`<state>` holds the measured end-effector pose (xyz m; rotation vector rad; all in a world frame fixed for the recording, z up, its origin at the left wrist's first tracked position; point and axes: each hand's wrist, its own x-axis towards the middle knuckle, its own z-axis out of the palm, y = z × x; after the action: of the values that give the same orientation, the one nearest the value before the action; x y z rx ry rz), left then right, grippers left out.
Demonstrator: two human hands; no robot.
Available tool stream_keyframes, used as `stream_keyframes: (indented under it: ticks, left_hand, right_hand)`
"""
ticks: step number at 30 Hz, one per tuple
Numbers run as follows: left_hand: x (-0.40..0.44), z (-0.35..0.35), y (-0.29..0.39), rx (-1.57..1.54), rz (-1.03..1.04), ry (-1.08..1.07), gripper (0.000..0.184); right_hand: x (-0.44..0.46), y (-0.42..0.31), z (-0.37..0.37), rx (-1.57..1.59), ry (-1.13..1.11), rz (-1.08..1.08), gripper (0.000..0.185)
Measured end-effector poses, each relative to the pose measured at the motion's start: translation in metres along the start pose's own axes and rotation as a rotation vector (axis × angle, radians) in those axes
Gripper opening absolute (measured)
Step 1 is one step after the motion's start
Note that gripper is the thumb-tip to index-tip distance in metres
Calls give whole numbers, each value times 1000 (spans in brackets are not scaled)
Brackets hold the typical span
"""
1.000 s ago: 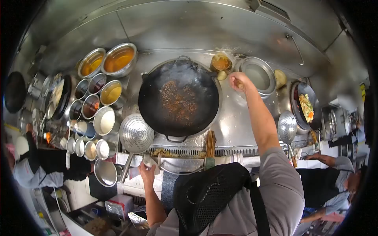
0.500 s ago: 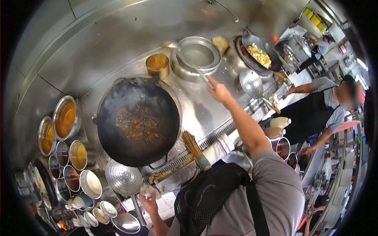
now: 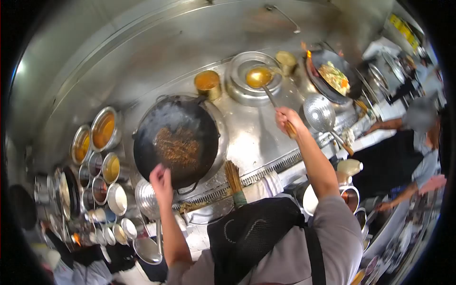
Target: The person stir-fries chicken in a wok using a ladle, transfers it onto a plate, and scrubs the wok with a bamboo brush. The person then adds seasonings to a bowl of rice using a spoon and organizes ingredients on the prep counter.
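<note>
My right hand (image 3: 289,121) is wrapped round the wooden handle of a ladle (image 3: 259,77). The ladle's bowl holds amber liquid and hangs above the wide metal pot of water (image 3: 232,85). Near the front rim of the black wok (image 3: 142,154) is my left hand (image 3: 162,184), its fingers half curled and apart, with nothing visible in them. Dark brown minced-looking food (image 3: 176,146) lies in the smoking wok. Below my left hand, partly covered by it, rests a perforated strainer (image 3: 145,197).
Bowls of sauce (image 3: 103,130) and smaller containers (image 3: 117,198) crowd the left. Behind the wok stands an orange-topped tin (image 3: 207,84). A bamboo brush (image 3: 232,175) lies in front. At right are a second strainer (image 3: 319,113), a wok of vegetables (image 3: 334,78) with flames, and a co-worker (image 3: 387,156).
The ladle's bowl has come into view above the pot, filled with amber liquid. My left hand has risen from beside the strainer's handle to the wok's front rim. The view has shifted.
</note>
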<state>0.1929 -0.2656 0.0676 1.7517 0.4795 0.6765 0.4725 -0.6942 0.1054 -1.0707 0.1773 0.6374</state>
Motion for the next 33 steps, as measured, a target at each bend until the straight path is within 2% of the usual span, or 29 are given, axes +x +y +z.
stream_keyframes:
  ticks: [1, 3, 4, 5, 6, 7, 8, 10, 11, 13, 14, 15, 16, 17, 18, 19, 21, 23, 24, 25, 26, 28, 29, 31, 33]
  left_hand:
    - [20, 23, -3, -4, 136, -57, 32]
    - [49, 72, 19, 51, 100, -110, 29]
    - [68, 96, 10, 9, 99, -150, 31]
    - [85, 118, -1, 154, 94, -172, 31]
    - [99, 143, -18, 170, 44, -159, 33]
    - [109, 162, -11, 293, 27, -177, 37]
    - [128, 188, -38, 212, -96, -209, 44]
    - [132, 213, -6, 38, -344, -195, 49]
    - [131, 216, 12, 58, -321, -185, 43]
    - [157, 222, -25, 455, -224, -262, 34]
    - [156, 212, -30, 456, -242, -246, 34]
    - [153, 196, -35, 608, -176, -266, 32]
    - [147, 179, -40, 760, -107, -294, 30]
    - [138, 158, -49, 725, -103, -273, 29]
    - [128, 131, -58, 689, -93, -256, 29]
    - [118, 103, -64, 783, -5, -281, 30]
    - [105, 51, -72, 726, -80, -243, 30]
    - [93, 7, -73, 739, -87, -283, 28]
    - [87, -5, -75, 748, -168, -182, 26]
    - [80, -13, -71, 747, -97, -132, 23]
    - [78, -18, -68, 683, -159, -128, 23]
    - [81, -16, -60, 615, -208, -125, 22]
    - [81, -12, -56, 589, -200, -126, 22]
    - [82, -4, -61, 563, -203, -116, 23]
    - [96, 8, -80, 500, -155, -196, 23]
  right_hand:
    - [-22, -4, 10, -21, -32, -8, 31]
    - [-58, -14, 28, -30, -80, 71, 33]
    - [-74, -19, 37, -41, -118, 104, 28]
    - [-88, -23, 47, -50, -151, 136, 23]
    - [-99, -24, 59, -39, -95, 138, 11]
    - [-109, -24, 69, -25, -29, 133, 15]
    - [-119, -25, 78, -84, -20, 128, 47]
    - [-117, -15, 82, -216, -124, 143, 54]
    - [-115, -9, 83, -320, -204, 136, 61]
    - [-102, 9, 75, -405, -164, 105, 62]
    - [-89, 17, 64, -598, -156, -33, 62]
    - [-79, 21, 53, -787, -148, -176, 61]
    - [-70, 16, 43, -1011, -49, -236, 58]
    - [-58, 12, 29, -1013, -51, -228, 58]
    - [-43, 8, 14, -1240, 28, -429, 57]
    - [-30, 7, 1, -1460, 124, -633, 57]
    - [-4, -1, -19, -1546, 271, -624, 54]
    - [29, -7, -42, -1623, 351, -515, 55]
    - [62, 3, -67, -1575, 364, -587, 45]
    - [85, 8, -89, -1528, 366, -658, 37]
    - [86, -5, -89, -1524, 402, -663, 37]
    - [80, -26, -70, -331, -37, 36, 13]
    - [69, -31, -61, -332, -35, 24, 13]
    - [35, -32, -44, 110, -125, 171, 15]
    - [5, -37, -34, 187, -186, 229, 7]
